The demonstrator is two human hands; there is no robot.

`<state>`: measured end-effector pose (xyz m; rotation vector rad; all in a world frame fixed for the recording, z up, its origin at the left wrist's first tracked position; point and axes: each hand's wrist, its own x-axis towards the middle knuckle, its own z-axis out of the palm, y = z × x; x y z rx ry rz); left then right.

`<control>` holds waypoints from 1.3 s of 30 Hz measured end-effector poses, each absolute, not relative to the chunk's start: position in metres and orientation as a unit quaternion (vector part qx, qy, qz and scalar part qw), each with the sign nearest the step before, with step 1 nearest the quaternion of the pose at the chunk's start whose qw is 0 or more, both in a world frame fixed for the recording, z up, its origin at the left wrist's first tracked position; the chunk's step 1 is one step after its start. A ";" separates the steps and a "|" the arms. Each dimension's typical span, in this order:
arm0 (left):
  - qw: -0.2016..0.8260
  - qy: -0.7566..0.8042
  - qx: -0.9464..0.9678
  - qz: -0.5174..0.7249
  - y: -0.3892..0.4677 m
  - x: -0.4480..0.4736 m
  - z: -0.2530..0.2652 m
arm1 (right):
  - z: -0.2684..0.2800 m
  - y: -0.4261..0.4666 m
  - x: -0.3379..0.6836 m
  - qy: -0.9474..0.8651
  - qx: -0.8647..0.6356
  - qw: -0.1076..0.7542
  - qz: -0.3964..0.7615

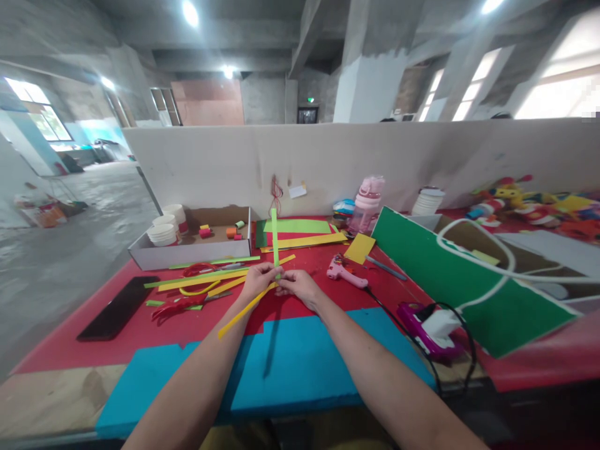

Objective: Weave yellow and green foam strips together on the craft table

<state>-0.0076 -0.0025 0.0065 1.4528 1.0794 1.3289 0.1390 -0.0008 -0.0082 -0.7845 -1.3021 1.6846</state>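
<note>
My left hand (260, 279) and my right hand (299, 287) meet over the red tabletop, with fingertips pinched together. Between them a light green paper strip (274, 234) stands upright. A yellow paper strip (244, 314) slants from the fingertips down across my left forearm. Fingers cover the spot where the two strips come together, so I cannot tell how they join. Left of my hands lie more green and yellow strips (187, 282) and red-handled scissors (178, 307). On the right rests a pink glue gun (345, 273).
A blue board (323, 356) lies along the front edge. A black phone (117, 309) is at left, below a box (197, 253) with cups and small rolls. At right are a purple power strip (429, 334) with cables, a leaning green board (450, 275) and a pink bottle (368, 203).
</note>
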 end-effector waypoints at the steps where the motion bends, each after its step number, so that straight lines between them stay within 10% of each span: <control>1: 0.436 0.435 0.576 0.538 -0.002 -0.008 0.006 | -0.008 -0.001 0.139 -0.519 -0.313 0.425 0.672; 24: 0.576 0.404 0.515 0.490 -0.011 -0.001 0.009 | 0.000 0.006 0.143 -0.388 -0.348 0.589 0.618; 39: 0.512 0.407 0.539 0.531 -0.012 -0.001 0.004 | 0.000 0.003 0.145 -0.429 -0.316 0.515 0.671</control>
